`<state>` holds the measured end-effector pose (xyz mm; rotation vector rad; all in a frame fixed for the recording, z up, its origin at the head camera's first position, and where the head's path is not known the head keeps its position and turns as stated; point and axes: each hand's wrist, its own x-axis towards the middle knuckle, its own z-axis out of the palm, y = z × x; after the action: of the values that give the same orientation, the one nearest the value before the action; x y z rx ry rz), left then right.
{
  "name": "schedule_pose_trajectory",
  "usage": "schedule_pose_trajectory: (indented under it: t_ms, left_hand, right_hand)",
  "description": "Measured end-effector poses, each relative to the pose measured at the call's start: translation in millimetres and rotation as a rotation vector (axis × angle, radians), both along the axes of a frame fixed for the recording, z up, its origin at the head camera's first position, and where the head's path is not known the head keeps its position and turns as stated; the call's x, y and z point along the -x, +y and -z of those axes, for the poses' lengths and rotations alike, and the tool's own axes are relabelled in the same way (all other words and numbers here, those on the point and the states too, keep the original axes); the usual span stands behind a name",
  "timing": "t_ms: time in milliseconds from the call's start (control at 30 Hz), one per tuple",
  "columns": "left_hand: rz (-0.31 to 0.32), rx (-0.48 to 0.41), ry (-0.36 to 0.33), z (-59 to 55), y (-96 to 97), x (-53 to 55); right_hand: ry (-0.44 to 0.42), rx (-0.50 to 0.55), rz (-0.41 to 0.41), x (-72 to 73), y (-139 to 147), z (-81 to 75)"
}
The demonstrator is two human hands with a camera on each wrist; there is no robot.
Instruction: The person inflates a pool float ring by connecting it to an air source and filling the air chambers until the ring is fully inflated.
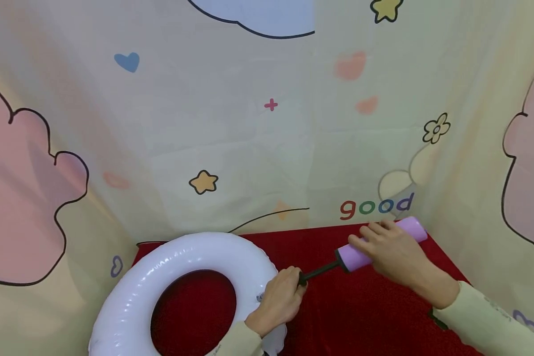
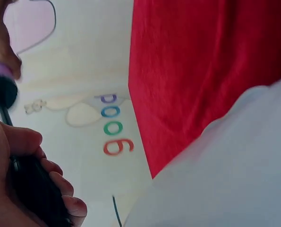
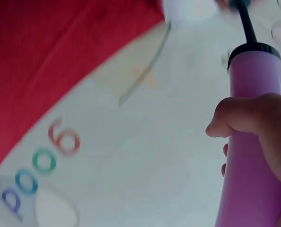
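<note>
A purple hand pump (image 1: 355, 258) with a black rod is held up over the red cloth, tilted in the head view. My right hand (image 1: 393, 254) grips its purple barrel, thumb wrapped round it in the right wrist view. With curled fingers my left hand (image 1: 281, 299) holds the pump's black handle (image 2: 36, 189). A length of black rod (image 1: 322, 271) shows between handle and barrel. Left of the pump lies a white inflatable ring (image 1: 120, 301), puffed out, its small clear valve (image 1: 260, 297) close beside my left hand. That hand overlaps the ring's right side in the head view.
Red cloth (image 1: 360, 306) covers the table under the ring and pump. A pale printed curtain (image 1: 249, 123) with hearts, stars and the word "good" rises behind the table's far edge and along both sides. A small dark object (image 1: 438, 320) lies near the right forearm.
</note>
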<state>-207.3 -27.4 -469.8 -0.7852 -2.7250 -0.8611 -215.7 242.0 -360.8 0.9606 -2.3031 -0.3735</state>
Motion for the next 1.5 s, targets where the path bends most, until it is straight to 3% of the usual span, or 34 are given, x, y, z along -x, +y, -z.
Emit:
schedule_pose_trajectory:
  t_ms: [100, 167, 333, 500, 700, 933, 1033, 1200, 1300, 1400, 1500]
  left_hand:
    - [-0.017, 0.003, 0.005, 1.6, -5.0, 0.8]
    - [-0.018, 0.006, 0.020, 0.5, -2.5, 0.8]
    - [0.002, -0.007, 0.048, -3.2, 16.8, 2.1]
    - [-0.007, -0.006, 0.013, -1.2, 21.9, -2.1]
    - [0.016, 0.009, -0.021, -1.7, 9.9, -4.6]
    - [0.001, 0.003, -0.025, 1.5, -6.1, 0.7]
    - [-0.006, 0.006, -0.006, 0.4, -1.7, 3.3]
    - [-0.006, -0.026, 0.010, -4.3, 24.9, 5.7]
    - [0.003, -0.029, 0.011, -5.1, 30.1, 6.2]
    - [0.020, -0.021, -0.002, -6.2, 25.6, 5.7]
    - [0.027, -0.031, -0.016, -7.4, 17.7, 5.7]
  right_hand:
    - [0.022, 0.031, 0.021, 0.1, 12.5, -9.9]
    - [0.014, 0.025, 0.037, -0.9, 8.0, -7.2]
    - [0.005, -0.029, 0.051, -3.7, -31.9, 20.6]
    - [0.016, -0.029, 0.009, -4.2, -51.2, 38.4]
    - [-0.069, -0.034, 0.016, -5.0, -32.8, 24.0]
    - [-0.019, 0.027, 0.039, -2.0, 10.0, -6.9]
    - [-0.006, 0.016, 0.055, -1.8, 5.6, -4.4]
    - [0.038, -0.043, 0.050, -2.2, -37.5, 20.9]
    - [0.056, -0.054, 0.027, -1.7, -47.5, 28.7]
    - [0.011, -0.067, 0.017, 0.1, -43.6, 25.3]
    - [-0.032, -0.077, 0.016, 3.3, -33.4, 11.0]
